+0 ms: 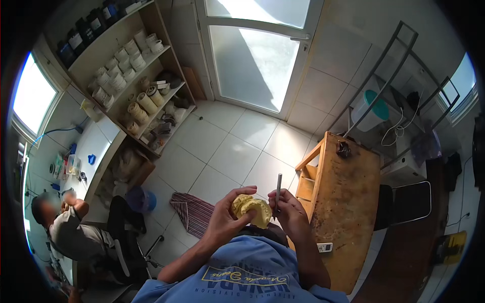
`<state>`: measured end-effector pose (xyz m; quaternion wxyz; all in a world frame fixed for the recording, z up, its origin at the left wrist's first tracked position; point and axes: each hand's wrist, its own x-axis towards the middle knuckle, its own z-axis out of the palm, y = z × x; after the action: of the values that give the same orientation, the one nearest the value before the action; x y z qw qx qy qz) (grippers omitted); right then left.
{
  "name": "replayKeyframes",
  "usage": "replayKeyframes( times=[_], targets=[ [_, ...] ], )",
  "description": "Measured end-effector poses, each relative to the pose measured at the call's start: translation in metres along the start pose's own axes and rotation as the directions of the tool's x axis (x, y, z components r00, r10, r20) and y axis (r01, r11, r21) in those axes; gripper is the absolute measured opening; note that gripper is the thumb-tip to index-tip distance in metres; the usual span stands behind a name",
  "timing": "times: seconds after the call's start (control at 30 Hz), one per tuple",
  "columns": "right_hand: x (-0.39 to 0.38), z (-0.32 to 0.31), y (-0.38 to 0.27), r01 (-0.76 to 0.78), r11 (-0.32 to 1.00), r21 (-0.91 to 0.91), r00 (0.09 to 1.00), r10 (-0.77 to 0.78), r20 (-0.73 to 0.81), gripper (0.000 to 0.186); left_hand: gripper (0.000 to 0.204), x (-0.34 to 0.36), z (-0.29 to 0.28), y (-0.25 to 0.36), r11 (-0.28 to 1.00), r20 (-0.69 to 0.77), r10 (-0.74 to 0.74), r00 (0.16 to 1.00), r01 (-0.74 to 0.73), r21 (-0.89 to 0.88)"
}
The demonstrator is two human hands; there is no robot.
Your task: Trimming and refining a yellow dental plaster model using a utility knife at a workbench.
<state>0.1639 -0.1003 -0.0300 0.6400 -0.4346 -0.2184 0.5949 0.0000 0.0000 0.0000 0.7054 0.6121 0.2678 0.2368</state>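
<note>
the left hand grips a yellow dental cast, with the thumb curled over its top edge and the fingers wrapped beneath it. the cast is an arch-shaped plaster model, held in front of the person's chest, above the blue shirt. the right hand is closed around a thin grey metal tool, held like a pen. the tool stands nearly upright, its upper end pointing away from the person; its lower end sits just beside the right edge of the cast. whether the tip touches the cast cannot be told. the two hands are close together, with the cast between them.

to the right of the hands stands a wooden workbench with a stained top. a small dark object rests at its far end, and a small white device lies at its near edge. a striped cloth lies on the white tiled floor, left of the hands. a blue bucket stands near the cloth. open shelves at the upper left carry rows of pale casts and dark bottles. a glass door stands at the far wall. another person sits at the lower left, beside a white counter.
</note>
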Motion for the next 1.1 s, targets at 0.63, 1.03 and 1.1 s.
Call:
replayKeyframes(
  times=[0.63, 1.03, 1.1],
  targets=[
    [0.212, -0.204, -0.103, 0.122, 0.920, -0.373, 0.828, -0.301, -0.472, 0.024, 0.033, 0.385, 0.054, -0.057, 0.959, 0.082, -0.249, 0.965, 0.258, -0.120],
    [0.334, -0.297, -0.205, 0.184, 0.933, -0.309, 0.484, -0.360, -0.797, 0.021, 0.089, 0.874, -0.001, -0.006, 0.427, 0.096, 0.363, 0.927, -0.257, 0.867],
    [0.352, -0.299, -0.217, 0.227, 0.938, -0.261, 0.498, -0.342, -0.797, 0.021, 0.087, 0.908, -0.001, -0.011, 0.389, 0.033, 0.276, 0.961, -0.143, 0.910]
  ],
)
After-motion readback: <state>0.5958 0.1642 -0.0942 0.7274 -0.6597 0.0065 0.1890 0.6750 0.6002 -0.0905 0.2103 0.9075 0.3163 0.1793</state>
